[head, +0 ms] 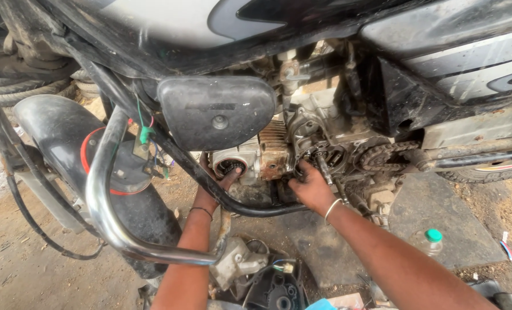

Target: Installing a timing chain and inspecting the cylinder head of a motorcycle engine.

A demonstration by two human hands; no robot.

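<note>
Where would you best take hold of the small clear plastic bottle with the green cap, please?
Grip the clear plastic bottle around its body just below the green cap, probably coming from above: it appears to stand upright on the dark mat, nothing crowding it.

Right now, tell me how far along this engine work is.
Done: the engine's side cover is off, exposing the gears and drive chain; loose parts lie on the ground. In hand: the left hand braces the cylinder head, and the right hand works at the crankcase. Left: the engine is open and unassembled.
</note>
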